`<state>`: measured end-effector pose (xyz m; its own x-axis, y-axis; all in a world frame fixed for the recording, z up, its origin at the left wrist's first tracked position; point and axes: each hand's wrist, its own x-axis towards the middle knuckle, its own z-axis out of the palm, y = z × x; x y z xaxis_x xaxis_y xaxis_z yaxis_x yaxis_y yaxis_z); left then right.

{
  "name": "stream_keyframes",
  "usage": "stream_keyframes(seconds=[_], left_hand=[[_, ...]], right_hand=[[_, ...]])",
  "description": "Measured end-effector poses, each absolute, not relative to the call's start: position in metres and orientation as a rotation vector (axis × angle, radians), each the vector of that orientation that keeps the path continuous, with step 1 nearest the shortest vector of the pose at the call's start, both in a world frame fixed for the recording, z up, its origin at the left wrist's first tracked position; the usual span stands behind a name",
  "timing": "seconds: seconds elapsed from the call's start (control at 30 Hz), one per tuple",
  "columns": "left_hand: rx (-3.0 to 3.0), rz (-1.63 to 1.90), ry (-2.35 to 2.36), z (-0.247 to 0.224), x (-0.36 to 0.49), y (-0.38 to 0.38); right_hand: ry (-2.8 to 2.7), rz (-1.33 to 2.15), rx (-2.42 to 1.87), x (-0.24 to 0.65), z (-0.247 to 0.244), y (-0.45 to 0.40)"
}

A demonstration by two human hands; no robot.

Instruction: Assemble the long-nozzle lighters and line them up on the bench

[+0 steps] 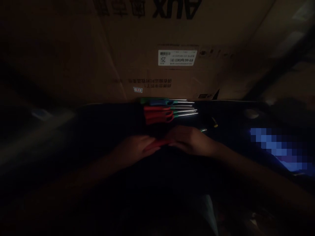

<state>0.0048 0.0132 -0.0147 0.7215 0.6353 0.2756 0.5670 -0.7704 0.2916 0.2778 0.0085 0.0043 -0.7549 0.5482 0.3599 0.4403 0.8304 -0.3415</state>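
Note:
My left hand is closed around the rear of a red long-nosed lighter. My right hand is closed over the lighter's front part, fingers meeting near the left hand. A green collar and short metal tip show just beyond the right hand; I cannot tell whether they belong to the held lighter. Just behind my hands lie several red lighters in a row, metal rods pointing right. A blue-handled lighter and a green-handled one lie at the back of that row. The scene is very dark.
A large printed cardboard box stands upright behind the lighters, with a white label on it. A small yellow-ended tool lies right of the rods. Farther right, a bright bluish screen-like object glows. The dark work surface runs beneath.

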Motion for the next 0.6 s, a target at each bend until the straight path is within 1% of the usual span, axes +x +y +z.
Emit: stream_keyframes(seconds=[0.13, 0.3, 0.5, 0.6], left_hand=[[2.711, 0.523, 0.970, -0.017, 0.006, 0.012], [2.642, 0.482, 0.992, -0.016, 0.005, 0.018], [2.414, 0.495, 1.063, -0.004, 0.003, 0.019], [2.438, 0.533, 1.058, -0.006, 0.003, 0.016]], right_hand=[[-2.501, 0.248, -0.694, 0.274, -0.002, 0.006], [-2.578, 0.220, -0.809, 0.279, 0.004, 0.013], [-2.601, 0.033, -0.884, 0.300, 0.010, 0.023], [-2.617, -0.110, -0.874, 0.299, 0.008, 0.019]])
